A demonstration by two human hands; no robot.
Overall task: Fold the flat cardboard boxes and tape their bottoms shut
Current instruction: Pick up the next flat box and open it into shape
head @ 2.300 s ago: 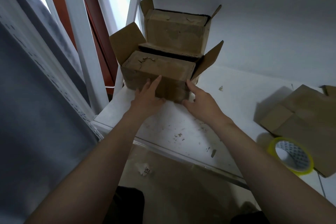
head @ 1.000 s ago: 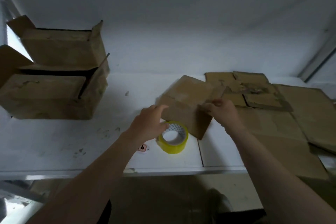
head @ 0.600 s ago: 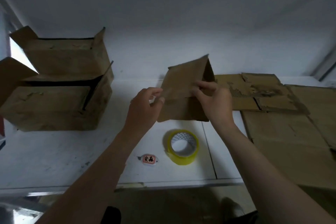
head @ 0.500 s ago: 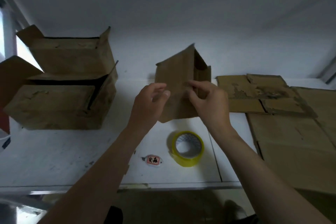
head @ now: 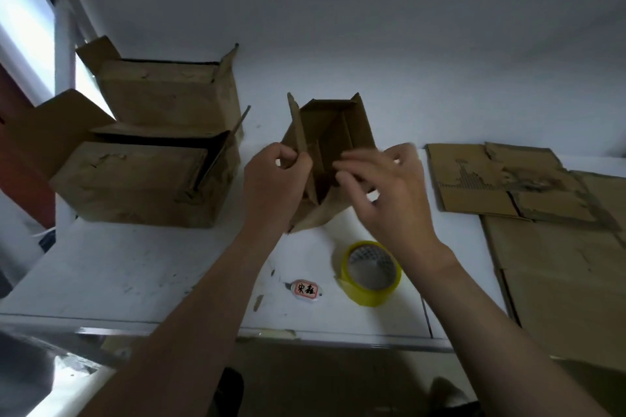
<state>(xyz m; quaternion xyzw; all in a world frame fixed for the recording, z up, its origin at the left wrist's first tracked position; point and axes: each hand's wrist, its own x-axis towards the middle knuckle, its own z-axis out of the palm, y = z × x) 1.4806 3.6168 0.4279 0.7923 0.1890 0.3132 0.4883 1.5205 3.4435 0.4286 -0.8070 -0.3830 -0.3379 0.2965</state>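
A small brown cardboard box [head: 330,135] is held up over the white table [head: 135,267], opened into a tube with its open end facing me. My left hand [head: 274,179] pinches a flap on its left side. My right hand [head: 382,186] is at its right side with fingers spread over the near flaps; it is blurred, so its grip is unclear. A yellow tape roll [head: 371,272] lies on the table just below my right wrist. Flat cardboard sheets [head: 548,247] lie to the right.
Two folded boxes [head: 145,159] with raised flaps stand at the left, one behind the other. A small red-and-white tag [head: 305,288] lies left of the tape. The table's front edge [head: 305,335] runs below. A white wall stands behind.
I turned from the two folded boxes to the right, lifted a flat box off the pile with both hands and spread it open into a tube.
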